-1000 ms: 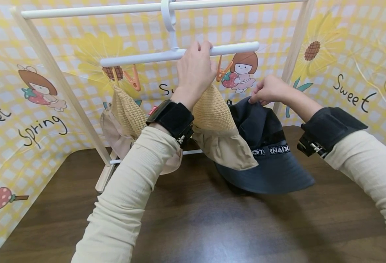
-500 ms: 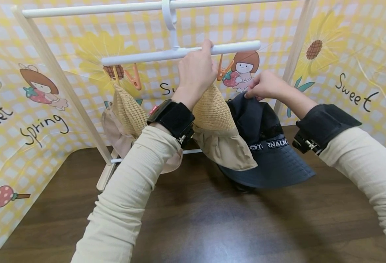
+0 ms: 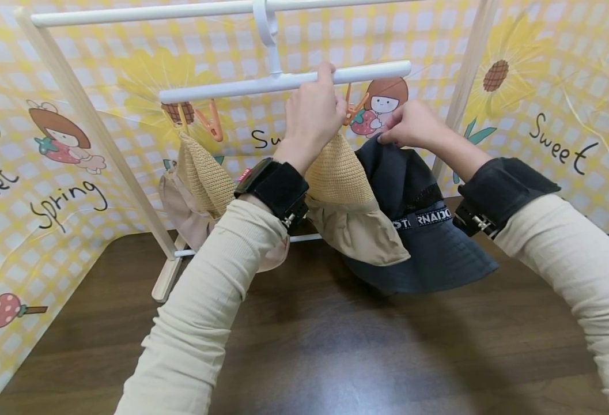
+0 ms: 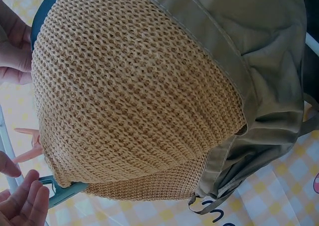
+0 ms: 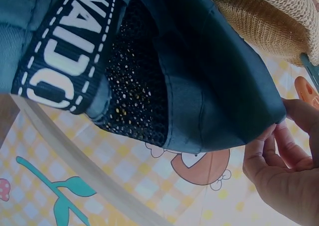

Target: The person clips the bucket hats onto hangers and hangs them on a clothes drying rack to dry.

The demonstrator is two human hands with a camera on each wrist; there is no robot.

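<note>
My left hand (image 3: 311,118) grips the white hanger (image 3: 221,89) right of its hook. In the left wrist view its fingertips are right at a green clip (image 4: 70,192), which bites the crown of a straw hat with a beige cloth brim (image 3: 340,178). My right hand (image 3: 418,124) pinches the top of a dark bucket hat (image 3: 428,259) with a lettered band, holding it just right of the straw hat. Above the bucket hat's crown, an orange clip (image 3: 356,108) dangles from the hanger. The green clip is hidden behind my left hand in the head view.
A second straw hat (image 3: 203,173) with a pinkish brim hangs at the hanger's left end, near another orange clip (image 3: 211,121). The hanger's hook sits on the rack's top rail (image 3: 143,12). Wooden posts (image 3: 97,132) stand on the brown table (image 3: 304,346).
My right hand has moved left and up with the bucket hat, closer to the orange clip. My left hand has stayed at the hanger, with slight finger shifts.
</note>
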